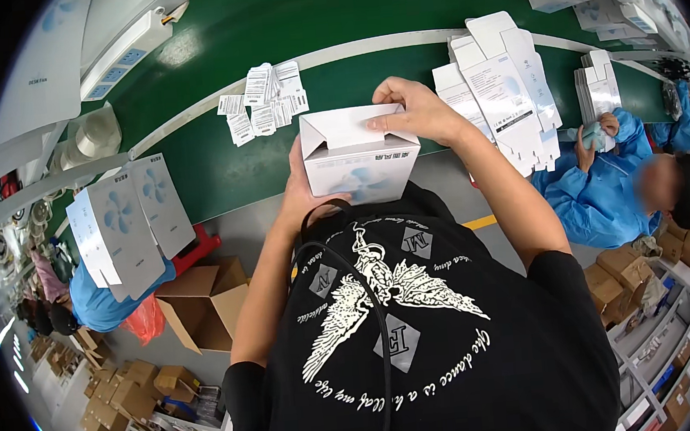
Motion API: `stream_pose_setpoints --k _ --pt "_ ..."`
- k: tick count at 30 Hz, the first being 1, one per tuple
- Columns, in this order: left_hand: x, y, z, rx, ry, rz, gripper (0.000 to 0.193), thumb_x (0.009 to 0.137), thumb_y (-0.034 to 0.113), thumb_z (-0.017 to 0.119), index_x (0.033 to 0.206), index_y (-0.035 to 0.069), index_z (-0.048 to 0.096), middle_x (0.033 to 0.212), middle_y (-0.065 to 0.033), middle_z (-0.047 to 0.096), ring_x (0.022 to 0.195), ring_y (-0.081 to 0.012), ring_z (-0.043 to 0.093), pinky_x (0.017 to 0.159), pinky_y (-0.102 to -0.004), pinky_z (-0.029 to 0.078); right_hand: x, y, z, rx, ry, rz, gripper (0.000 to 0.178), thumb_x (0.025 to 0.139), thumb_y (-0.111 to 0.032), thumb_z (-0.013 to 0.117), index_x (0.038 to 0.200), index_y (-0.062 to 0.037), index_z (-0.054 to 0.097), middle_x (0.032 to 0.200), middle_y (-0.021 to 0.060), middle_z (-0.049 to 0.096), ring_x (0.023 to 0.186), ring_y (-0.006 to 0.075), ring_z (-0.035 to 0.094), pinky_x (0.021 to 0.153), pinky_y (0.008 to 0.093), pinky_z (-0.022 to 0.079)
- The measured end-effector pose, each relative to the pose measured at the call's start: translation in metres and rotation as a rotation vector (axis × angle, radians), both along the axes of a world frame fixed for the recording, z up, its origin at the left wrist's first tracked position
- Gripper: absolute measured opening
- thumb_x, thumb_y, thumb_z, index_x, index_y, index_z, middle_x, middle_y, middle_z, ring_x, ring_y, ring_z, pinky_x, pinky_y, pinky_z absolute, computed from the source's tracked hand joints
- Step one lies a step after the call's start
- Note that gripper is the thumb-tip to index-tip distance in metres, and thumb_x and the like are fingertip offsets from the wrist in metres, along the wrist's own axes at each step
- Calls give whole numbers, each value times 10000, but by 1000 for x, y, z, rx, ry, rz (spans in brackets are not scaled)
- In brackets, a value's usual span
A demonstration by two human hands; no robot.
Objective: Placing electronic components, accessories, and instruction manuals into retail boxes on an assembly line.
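The left hand [300, 193] grips the side of a white box [374, 173]; the right hand [425, 116] pinches its top flap, at the table [194, 178]. Its body is formed, the top seemingly unclosed; flat boxes [499, 87] lie to the right.

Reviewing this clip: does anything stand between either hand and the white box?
Nothing visible does. The left hand holds the white box by its left side, and the right hand's thumb rests on its top. Paper slips lie to the left, flat cartons to the right, neither in between.
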State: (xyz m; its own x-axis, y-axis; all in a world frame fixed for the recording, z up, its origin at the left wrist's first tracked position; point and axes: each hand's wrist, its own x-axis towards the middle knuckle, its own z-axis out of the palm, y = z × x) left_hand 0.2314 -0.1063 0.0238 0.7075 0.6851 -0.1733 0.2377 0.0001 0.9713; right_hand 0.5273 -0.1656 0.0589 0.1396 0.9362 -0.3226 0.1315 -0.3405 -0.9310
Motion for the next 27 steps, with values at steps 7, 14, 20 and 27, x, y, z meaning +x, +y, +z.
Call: stream_pose_setpoints --k 7,14,20,27 --pt "5 20 50 358 136 -8 1370 633 434 1012 1654 -11 214 1577 -236 450 1431 -373 507 1193 -475 418 9 -10 26 -84 30 -50 391 931 -248 830 1188 -22 642 1068 75 686 971 133 631 865 273 510" --pt "-4 70 141 696 -32 139 1242 697 401 971 1638 -7 269 1575 -223 452 1415 -351 507 1200 -478 389 7 -18 33 233 585 -582 222 1068 -230 639 1168 -33 661 1127 91 724 1088 173 684 976 300 506" --pt "-11 103 313 835 31 305 1090 712 380 970 1564 -17 417 1440 -239 553 1305 -339 577 1105 -475 463 17 -88 -60 203 255 -692 181 1045 -181 683 1052 0 694 1035 91 742 983 172 702 922 303 544" --pt "53 287 396 1280 922 415 935 836 586 764 1512 -14 523 1383 -289 665 1155 -382 716 1035 -431 524 11 -150 -96 29 -381 -738 191 918 -143 755 1040 -9 697 958 83 754 924 235 713 865 345 535"
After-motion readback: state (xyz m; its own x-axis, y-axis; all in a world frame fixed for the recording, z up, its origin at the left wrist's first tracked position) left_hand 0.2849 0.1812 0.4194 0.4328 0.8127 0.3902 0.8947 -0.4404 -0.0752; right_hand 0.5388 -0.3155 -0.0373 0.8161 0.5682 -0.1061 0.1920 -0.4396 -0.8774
